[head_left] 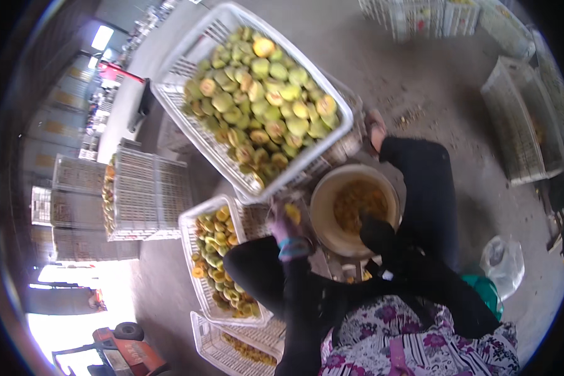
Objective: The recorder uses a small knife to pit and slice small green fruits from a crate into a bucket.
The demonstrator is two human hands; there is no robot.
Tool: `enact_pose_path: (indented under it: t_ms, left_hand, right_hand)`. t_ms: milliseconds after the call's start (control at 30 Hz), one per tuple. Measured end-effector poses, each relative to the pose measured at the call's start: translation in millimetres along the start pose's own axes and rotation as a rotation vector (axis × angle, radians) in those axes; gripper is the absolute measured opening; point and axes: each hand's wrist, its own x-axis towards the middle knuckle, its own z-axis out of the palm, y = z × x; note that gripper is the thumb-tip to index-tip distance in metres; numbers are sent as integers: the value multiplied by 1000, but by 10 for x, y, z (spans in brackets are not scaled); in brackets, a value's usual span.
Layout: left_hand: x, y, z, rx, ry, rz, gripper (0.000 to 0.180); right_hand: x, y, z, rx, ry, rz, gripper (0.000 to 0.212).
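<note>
My left hand (282, 224), with a turquoise band at the wrist, is between the crates and the bucket. Its fingers are closed on a yellow fruit half (292, 213); the hand is slightly blurred. In front of me stands a cream bucket (320, 219) with orange-yellow fruit pieces (357, 199) inside. My right hand (377, 234), dark and seemingly gloved, reaches over the bucket's near rim; its fingers cannot be made out. Beyond my left hand, a large white crate (200, 143) full of green-yellow fruit halves (263, 94) rests tilted in view on other crates.
Left of my knee is a white crate (191, 263) of cut fruit, with another crate (203, 338) nearer me. Stacked crates (147, 194) stand farther left, past which is an orange vehicle (128, 354). A clear plastic bag (503, 266) and crates (523, 125) are at right.
</note>
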Motion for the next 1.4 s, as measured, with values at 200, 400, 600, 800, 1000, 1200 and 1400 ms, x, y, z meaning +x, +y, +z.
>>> enact_pose_path:
  t_ms: [200,400,600,800,1000,1200,1400]
  left_hand:
    - [1000,1038,-1510,732,2,-425,36]
    - [1913,1413,-850,523,-15,291,20]
    - [3027,1861,1280,782,-186,759,34]
    - [3266,1395,2293,1091,-278,557,53]
    - [3104,1543,2211,955,-343,433,44]
    - [2188,1280,1371,-454,-283,53,25]
    - [458,749,16,-1075,-144,-1069,32]
  right_hand:
    - [111,-148,-317,29,-266,44,20]
    - [192,-354,-436,156,-285,130,23]
    - [275,-607,-689,225,-375,115,21]
    - [383,-500,-879,342,-403,250,23]
    - [246,-482,-796,307,-421,252,22]
    - [69,-391,-634,268,-277,309,27]
    - [161,-471,-433,156,-153,117,34]
